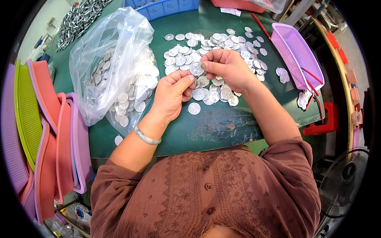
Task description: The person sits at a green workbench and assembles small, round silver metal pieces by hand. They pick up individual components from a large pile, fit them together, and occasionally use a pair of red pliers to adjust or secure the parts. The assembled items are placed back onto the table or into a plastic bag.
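Observation:
Between my two hands, a round silver-coloured medallion (pixel 196 68) is pinched at its edges, its embossed face turned up. My left hand (pixel 171 93), with a bangle on the wrist, grips its lower left side. Thumb and fingers of my right hand (pixel 228 68) hold its right side. Under and beyond the hands spreads a loose pile of similar medallions (pixel 180 59), many with a small loop on the rim. One medallion (pixel 194 108) lies apart, nearer to me. Left of my left hand, a clear plastic bag (pixel 115 39) lies open with many more medallions in it.
A purple basket (pixel 295 51) stands at the right with red sticks by it. Small metal parts (pixel 81 22) are heaped far left, near a blue bin (pixel 166 10). Stacked coloured baskets (pixel 47 131) rise at the left table edge; a fan (pixel 345 178) stands lower right.

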A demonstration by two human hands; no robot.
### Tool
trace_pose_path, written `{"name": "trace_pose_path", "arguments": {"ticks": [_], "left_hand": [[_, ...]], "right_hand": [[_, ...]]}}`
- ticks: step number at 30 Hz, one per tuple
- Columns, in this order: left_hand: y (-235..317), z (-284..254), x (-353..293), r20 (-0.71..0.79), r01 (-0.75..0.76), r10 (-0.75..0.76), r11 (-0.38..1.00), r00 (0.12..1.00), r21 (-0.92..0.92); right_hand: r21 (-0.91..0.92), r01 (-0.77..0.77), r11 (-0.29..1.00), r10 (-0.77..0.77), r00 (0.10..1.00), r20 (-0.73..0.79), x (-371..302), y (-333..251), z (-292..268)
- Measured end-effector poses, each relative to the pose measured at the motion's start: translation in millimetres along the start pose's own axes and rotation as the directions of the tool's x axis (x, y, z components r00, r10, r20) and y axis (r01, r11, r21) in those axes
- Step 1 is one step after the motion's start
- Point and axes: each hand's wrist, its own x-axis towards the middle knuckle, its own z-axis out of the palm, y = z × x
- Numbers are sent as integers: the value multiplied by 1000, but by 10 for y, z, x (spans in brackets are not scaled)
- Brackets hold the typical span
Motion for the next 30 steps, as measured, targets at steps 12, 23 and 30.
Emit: {"name": "trace_pose_path", "arguments": {"ticks": [12, 23, 30], "left_hand": [[-37, 28, -5, -56, -189, 203, 964, 978, 188], [-69, 23, -8, -23, -380, 407, 869, 913, 317], [-53, 12, -14, -17, -365, 392, 871, 920, 327]], "right_hand": [[-125, 200, 972, -193, 979, 64, -74, 44, 45], [-340, 405, 848, -404, 911, 79, -76, 81, 22], [-408, 474, 780, -471, 874, 117, -81, 62, 24]]}}
